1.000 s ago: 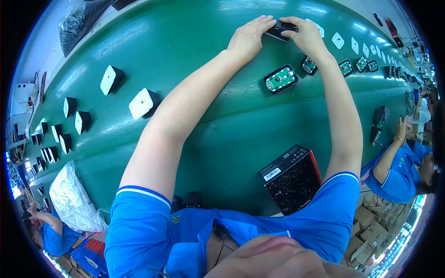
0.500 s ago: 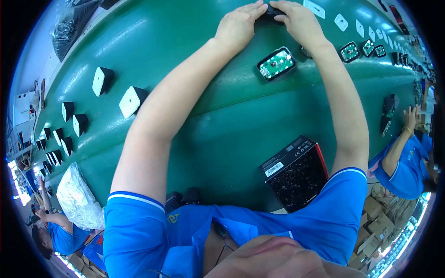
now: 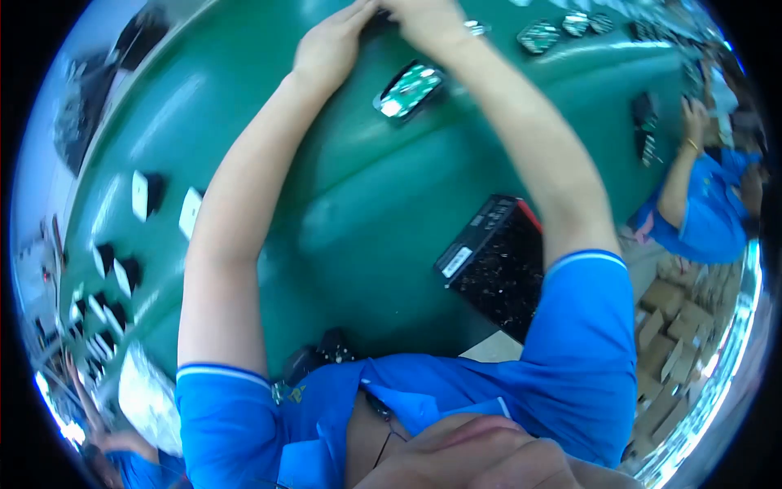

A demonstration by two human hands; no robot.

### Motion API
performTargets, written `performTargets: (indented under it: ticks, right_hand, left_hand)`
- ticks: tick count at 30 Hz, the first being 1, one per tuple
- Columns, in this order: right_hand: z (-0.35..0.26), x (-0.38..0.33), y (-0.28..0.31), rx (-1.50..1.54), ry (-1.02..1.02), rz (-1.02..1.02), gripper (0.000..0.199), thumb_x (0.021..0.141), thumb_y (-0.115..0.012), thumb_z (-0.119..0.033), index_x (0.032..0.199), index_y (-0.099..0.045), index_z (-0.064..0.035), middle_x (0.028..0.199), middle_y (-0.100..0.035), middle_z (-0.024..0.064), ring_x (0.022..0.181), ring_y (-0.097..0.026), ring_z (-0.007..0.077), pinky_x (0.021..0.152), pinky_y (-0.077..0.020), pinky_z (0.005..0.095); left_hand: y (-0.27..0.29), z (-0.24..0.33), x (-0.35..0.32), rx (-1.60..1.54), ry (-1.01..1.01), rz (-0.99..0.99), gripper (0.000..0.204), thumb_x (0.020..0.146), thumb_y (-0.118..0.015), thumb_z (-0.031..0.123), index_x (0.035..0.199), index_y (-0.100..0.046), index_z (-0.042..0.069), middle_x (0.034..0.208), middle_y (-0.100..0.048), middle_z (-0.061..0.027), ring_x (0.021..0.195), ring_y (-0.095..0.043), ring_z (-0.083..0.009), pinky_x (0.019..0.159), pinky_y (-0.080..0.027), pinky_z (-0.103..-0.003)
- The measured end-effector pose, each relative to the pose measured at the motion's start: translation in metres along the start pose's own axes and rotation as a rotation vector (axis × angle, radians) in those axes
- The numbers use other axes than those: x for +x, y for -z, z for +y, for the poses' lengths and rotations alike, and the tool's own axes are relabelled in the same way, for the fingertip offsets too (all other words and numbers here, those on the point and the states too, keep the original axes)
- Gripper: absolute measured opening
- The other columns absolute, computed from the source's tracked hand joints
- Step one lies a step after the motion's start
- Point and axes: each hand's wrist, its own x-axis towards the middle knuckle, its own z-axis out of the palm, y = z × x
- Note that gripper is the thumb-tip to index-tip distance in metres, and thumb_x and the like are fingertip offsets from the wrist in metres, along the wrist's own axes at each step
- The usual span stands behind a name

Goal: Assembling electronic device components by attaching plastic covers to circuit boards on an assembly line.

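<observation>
At the top edge of the view, my left hand (image 3: 332,45) and my right hand (image 3: 425,24) close from both sides around a dark black part (image 3: 378,23), perhaps a housing. The fingertips are partly cut off by the frame, so most of the part is hidden. Just below the hands lies a black housing with a green circuit board (image 3: 410,90) showing inside, blurred. Another lit board (image 3: 476,28) peeks out beside my right wrist.
Black cases with white faces (image 3: 145,196) stand in rows on the green table (image 3: 350,220) at the left. More boards (image 3: 538,37) line the far right. A black box (image 3: 501,269) lies near my right arm. A co-worker (image 3: 700,204) sits at the right, beyond cardboard boxes (image 3: 664,297).
The view has swung, so the table things appear shifted left and the picture is blurred. Both hands stay together at the black part, now closer to the top edge.
</observation>
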Motion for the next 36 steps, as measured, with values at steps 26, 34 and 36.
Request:
performTargets:
  ticks: [26,34,36]
  right_hand:
    - [-0.062,-0.038,0.063,-0.013,-0.167,-0.428,0.052,0.084,-0.052,-0.056,0.074,-0.068,-0.0069,0.073,-0.066,0.0119,0.062,-0.063,0.0302,0.064,-0.0497,0.0402]
    - [-0.068,-0.045,0.042,0.309,-0.367,-0.432,0.043,0.087,-0.054,-0.046,0.079,-0.07,-0.0062,0.075,-0.067,0.0093,0.066,-0.063,0.0287,0.067,-0.0496,0.0383]
    - [-0.068,-0.045,0.037,0.341,-0.385,-0.479,0.038,0.088,-0.055,-0.04,0.079,-0.07,-0.0058,0.075,-0.067,0.0084,0.067,-0.062,0.0279,0.067,-0.0497,0.0374]
  left_hand:
    - [0.103,-0.095,-0.019,-0.895,0.684,-0.773,0.016,0.092,-0.054,0.013,0.095,-0.054,-0.003,0.077,-0.06,-0.0139,0.058,-0.062,-0.021,0.056,-0.053,-0.027]
    - [0.123,-0.091,-0.017,-0.813,0.837,-0.921,0.019,0.095,-0.053,0.016,0.092,-0.046,-0.001,0.07,-0.059,-0.014,0.056,-0.063,-0.0226,0.052,-0.056,-0.032]
    - [0.127,-0.086,-0.013,-0.728,0.838,-0.967,0.021,0.095,-0.053,0.018,0.089,-0.045,-0.001,0.067,-0.058,-0.0135,0.054,-0.062,-0.0227,0.051,-0.057,-0.033]
